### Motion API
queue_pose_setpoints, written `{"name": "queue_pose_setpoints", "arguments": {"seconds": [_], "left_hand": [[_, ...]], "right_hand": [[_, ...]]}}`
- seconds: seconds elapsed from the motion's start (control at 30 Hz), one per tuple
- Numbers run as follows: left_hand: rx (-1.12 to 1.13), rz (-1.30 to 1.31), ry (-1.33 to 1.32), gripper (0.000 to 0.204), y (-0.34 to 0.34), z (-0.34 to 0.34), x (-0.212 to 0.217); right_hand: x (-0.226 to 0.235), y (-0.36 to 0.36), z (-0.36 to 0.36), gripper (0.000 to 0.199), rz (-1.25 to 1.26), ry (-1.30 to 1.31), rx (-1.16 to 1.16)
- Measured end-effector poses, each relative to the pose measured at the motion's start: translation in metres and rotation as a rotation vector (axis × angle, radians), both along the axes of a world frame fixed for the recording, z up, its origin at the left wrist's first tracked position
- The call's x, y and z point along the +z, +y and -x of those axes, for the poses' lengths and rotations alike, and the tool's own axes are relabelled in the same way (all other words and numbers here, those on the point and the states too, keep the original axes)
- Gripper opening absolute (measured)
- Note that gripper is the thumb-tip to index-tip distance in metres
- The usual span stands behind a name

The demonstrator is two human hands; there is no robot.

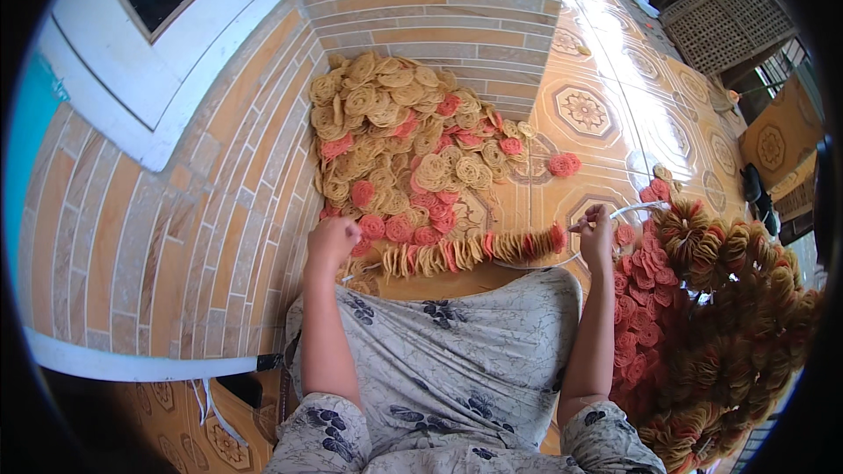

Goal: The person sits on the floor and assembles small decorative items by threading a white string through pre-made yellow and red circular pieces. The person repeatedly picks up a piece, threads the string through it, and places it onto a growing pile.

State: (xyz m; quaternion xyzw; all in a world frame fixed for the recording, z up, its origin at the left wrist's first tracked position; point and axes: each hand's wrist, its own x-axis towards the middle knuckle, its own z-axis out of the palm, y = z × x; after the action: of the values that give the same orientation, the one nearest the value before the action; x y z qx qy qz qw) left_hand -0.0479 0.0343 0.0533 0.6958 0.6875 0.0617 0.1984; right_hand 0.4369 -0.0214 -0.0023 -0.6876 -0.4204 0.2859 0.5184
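Crackers [470, 250], thin round lacy discs in tan and red, hang packed face to face on a string stretched between both hands, just above the lap of a grey flowered dress [457, 360]. The left hand [332, 241] is closed in a fist around the near end of the row, clamped on the string or the last disc there; which of the two I cannot tell. The right hand [597, 233] pinches the far end just past the last red disc, fingers together on what looks like a thin needle or the string's tip, with a pale strip [641, 209] curving away beyond it. Ahead of both grips a loose heap [404, 132] of the same discs lies on the tiled floor [597, 105] against a brick wall [158, 219]; outside the right grip sit finished bundles [729, 298], stacked thick. By their look the discs are dry, very light, stiff and brittle, so they would likely snap at the rim if squeezed flat or bent. The safer hold seems to be lightly by the edge with the fingertips, or on the string itself at either end, keeping it taut so the row does not sag and crack. A strung row probably slides freely along the line, so both ends need holding
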Motion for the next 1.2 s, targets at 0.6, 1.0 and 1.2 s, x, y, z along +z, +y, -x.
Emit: {"name": "queue_pose_setpoints", "arguments": {"seconds": [0.6,1.0,1.2], "left_hand": [[-0.117,-0.014,0.613,0.022,-0.018,0.055,-0.15],[0.26,0.087,-0.268,0.014,-0.039,0.046,-0.054],[0.282,0.047,-0.36,0.023,-0.033,0.068,-0.088]], "right_hand": [[-0.026,0.048,0.014,0.013,-0.04,-0.099,-0.215],[-0.057,0.054,-0.01,0.019,-0.007,0.39,-0.222],[-0.044,0.049,-0.003,0.023,0.0,0.497,-0.26]]}}
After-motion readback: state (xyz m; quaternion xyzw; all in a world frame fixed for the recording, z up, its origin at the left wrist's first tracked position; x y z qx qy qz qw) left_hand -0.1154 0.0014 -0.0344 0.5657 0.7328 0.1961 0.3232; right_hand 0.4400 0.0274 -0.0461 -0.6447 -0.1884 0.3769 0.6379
